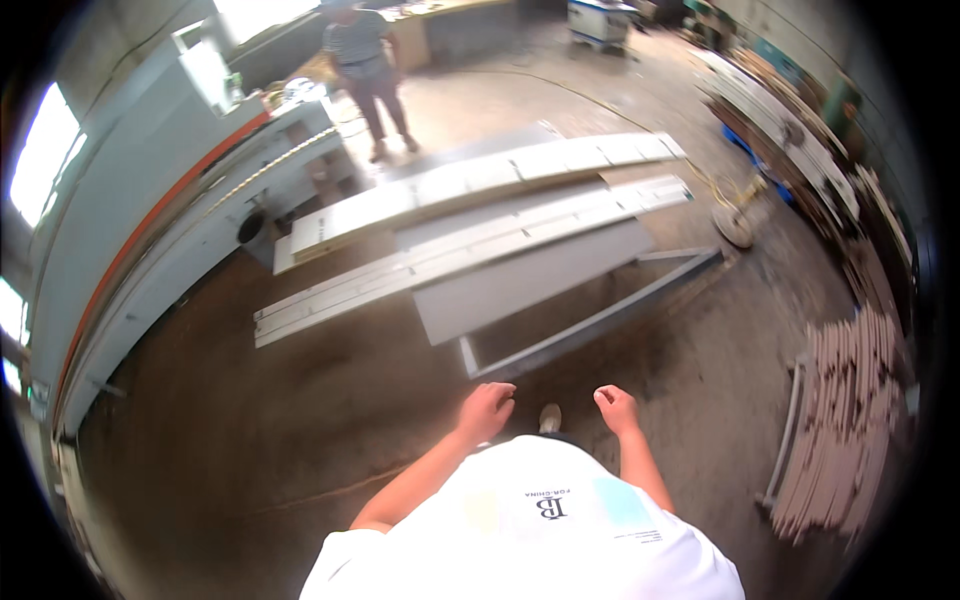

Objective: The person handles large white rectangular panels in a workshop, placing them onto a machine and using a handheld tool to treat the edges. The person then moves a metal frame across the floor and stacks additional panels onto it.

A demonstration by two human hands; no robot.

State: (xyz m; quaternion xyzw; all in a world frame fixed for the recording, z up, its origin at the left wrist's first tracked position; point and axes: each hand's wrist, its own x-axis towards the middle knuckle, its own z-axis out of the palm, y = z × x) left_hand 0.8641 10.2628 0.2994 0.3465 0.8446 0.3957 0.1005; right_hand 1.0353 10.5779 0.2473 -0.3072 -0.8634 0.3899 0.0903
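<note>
Both my hands hang in front of my white shirt, above the brown floor. My left hand [487,408] has its fingers loosely bent and apart, with nothing seen in it. Likewise half curled, my right hand [616,406] shows no object; a small pale spot by its fingertips is too blurred to make out. Ahead of them lies a grey metal frame [600,322], nearest to my left hand but not touched. Beyond it a flat grey sheet [530,292] lies under long white slotted panels [480,247]. A thicker long white panel [460,190] rests farther back.
A large grey machine with an orange stripe [150,235] runs along the left, a dark bin [257,235] beside it. Another person [365,75] stands at the far side. Stacked brownish strips [840,425] lie at right. A yellow hose [590,97] crosses the floor toward a round base [735,228].
</note>
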